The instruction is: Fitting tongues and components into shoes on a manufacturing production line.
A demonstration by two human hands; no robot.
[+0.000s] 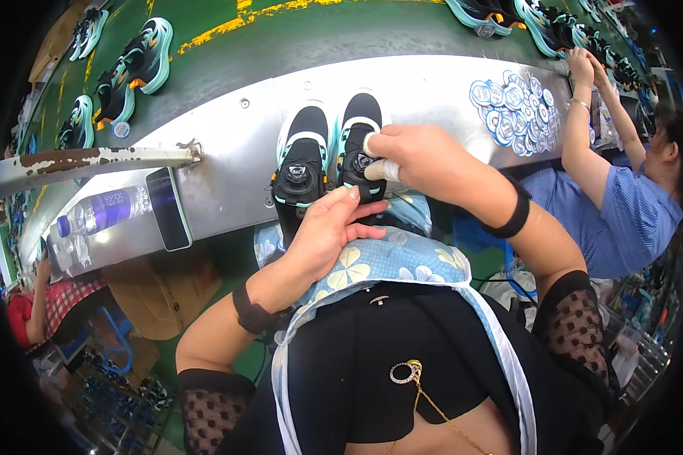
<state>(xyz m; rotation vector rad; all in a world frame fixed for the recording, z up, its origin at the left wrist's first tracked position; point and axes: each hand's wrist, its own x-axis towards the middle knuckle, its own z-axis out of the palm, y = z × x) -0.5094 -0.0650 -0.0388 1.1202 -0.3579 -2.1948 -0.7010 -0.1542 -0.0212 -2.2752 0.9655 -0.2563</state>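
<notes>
A pair of black sneakers with mint and white trim lies side by side on the metal table edge, toes pointing away from me. On each tongue sits a round dark dial. My left hand (325,233) holds the heel end of the right sneaker (360,114), thumb at its collar and other fingers partly spread behind. White covers wrap fingertips of my right hand (425,155), which grips that sneaker's upper beside the dial, fingers curled; what lies under the fingertips is hidden. The left sneaker (308,125) stands close beside, its heel partly behind my left hand.
Round blue-and-white tags (512,114) lie heaped at the right. A phone (168,208), a plastic bottle (105,211) and a chipped metal bar (91,168) are at the left. Sneakers (152,57) ride the green belt (228,57) beyond. A co-worker (615,189) sits at right, another (42,303) at left.
</notes>
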